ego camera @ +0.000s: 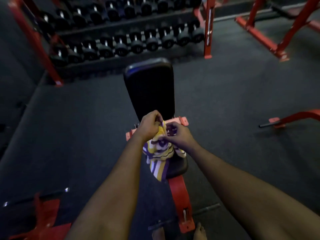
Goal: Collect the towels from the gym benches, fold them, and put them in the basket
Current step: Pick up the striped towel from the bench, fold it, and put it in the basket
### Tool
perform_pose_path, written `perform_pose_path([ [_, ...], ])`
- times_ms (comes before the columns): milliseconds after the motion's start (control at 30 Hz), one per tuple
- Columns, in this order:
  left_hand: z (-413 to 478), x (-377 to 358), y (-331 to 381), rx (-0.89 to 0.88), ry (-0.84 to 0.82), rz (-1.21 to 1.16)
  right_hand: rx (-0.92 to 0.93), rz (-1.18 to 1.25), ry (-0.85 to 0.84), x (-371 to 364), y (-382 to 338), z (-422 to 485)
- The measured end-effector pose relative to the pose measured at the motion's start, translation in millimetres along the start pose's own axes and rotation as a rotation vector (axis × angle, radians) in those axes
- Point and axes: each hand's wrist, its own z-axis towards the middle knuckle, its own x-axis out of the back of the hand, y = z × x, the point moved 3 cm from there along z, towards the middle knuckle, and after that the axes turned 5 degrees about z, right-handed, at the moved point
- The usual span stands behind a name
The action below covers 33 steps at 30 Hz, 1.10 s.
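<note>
A yellow, purple and white striped towel (pixel 160 159) hangs bunched over the seat of a black padded gym bench (pixel 149 87) with a red frame. My left hand (pixel 149 126) pinches the towel's upper edge. My right hand (pixel 176 135) grips the towel just to the right of it, fingers closed on the cloth. The lower part of the towel droops over the seat's left front edge. No basket is in view.
A red rack of black dumbbells (pixel 121 40) stands behind the bench. Red machine frames (pixel 270 32) stand at the far right, and another red base (pixel 294 118) lies right. A red frame (pixel 43 217) sits near left. My bare feet (pixel 180 232) stand by the bench foot.
</note>
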Motion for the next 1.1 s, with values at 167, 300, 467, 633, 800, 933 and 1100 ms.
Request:
perform_pose_path([
  [167,0,73,78,-0.175,0.129,-0.126,0.234,-0.106,0.130,29,-98,-3],
  [300,-6,116,102,-0.227,0.184,-0.175,0.383,-0.120,0.271,63,-168,-10],
  [467,-24,130,95,-0.220,0.056,-0.024,0.516,-0.095,0.415,95,-245,-17],
  [633,-40,178,131,-0.294,0.362,0.022,0.486,-0.216,0.545,123,-279,-25],
  [800,-36,219,180,-0.307,0.469,0.161,0.442,-0.137,0.302,116,-282,-34],
  [933,-28,223,198,-0.271,0.439,0.209,0.361,-0.087,0.030,92,-279,-51],
  [1100,-28,229,203,-0.269,0.378,0.225,0.404,-0.262,0.383,95,-283,-41],
])
